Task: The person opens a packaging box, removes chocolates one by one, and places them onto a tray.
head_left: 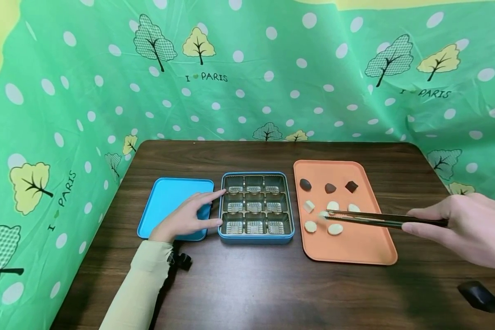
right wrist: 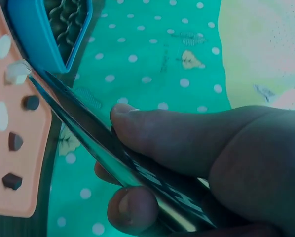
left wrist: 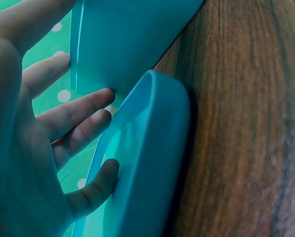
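Note:
My right hand (head_left: 466,227) pinches long shiny metal tongs (head_left: 379,221) between thumb and fingers. Their tips reach over the orange tray (head_left: 350,250), at a small blurred whitish piece (head_left: 323,214); whether they grip it I cannot tell. In the right wrist view the tips meet a pale block (right wrist: 18,72). My left hand (head_left: 189,215) lies at the left side of the blue box (head_left: 255,239), index finger and thumb extended against its edge. The box's dark, clear-looking insert has several compartments with nothing in them. In the left wrist view, the fingers spread near the box wall (left wrist: 128,39).
A blue lid (head_left: 165,201) lies under and beside my left hand. Several cream pieces, such as an oval one (head_left: 335,229), sit on the tray, with three dark brown pieces (head_left: 330,188) along its far end. A green patterned cloth (head_left: 247,68) hangs behind the wooden table (head_left: 247,284).

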Demonstrator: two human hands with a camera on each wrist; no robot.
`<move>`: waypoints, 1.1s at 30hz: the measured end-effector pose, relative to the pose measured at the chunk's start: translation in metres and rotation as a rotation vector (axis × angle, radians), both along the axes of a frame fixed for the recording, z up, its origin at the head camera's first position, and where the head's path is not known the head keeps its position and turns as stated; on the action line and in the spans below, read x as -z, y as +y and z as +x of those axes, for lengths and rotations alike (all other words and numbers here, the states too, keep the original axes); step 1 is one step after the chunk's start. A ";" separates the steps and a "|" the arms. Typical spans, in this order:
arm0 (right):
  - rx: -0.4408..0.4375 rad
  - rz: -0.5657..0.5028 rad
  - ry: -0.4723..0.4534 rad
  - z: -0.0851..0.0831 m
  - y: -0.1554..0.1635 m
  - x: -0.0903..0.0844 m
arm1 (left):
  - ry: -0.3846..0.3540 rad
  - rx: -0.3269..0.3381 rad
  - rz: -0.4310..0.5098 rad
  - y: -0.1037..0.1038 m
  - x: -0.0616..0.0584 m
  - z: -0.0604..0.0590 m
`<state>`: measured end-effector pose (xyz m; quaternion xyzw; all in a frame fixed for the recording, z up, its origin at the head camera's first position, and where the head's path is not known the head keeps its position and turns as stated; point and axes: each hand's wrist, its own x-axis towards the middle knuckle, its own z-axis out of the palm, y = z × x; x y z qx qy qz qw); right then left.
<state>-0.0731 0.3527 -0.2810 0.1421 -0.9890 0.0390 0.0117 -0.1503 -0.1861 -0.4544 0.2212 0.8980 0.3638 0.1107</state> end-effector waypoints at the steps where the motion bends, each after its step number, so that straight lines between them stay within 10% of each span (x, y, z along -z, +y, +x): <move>1: 0.016 -0.001 -0.003 0.001 0.003 0.002 | 0.000 0.001 0.002 0.000 0.000 0.000; 20: 0.051 -0.190 0.105 0.014 0.059 0.040 | -0.003 -0.008 0.009 0.000 -0.001 0.001; 33: 0.123 -0.160 -0.046 0.008 0.068 0.038 | 0.007 0.003 0.016 0.000 0.001 0.000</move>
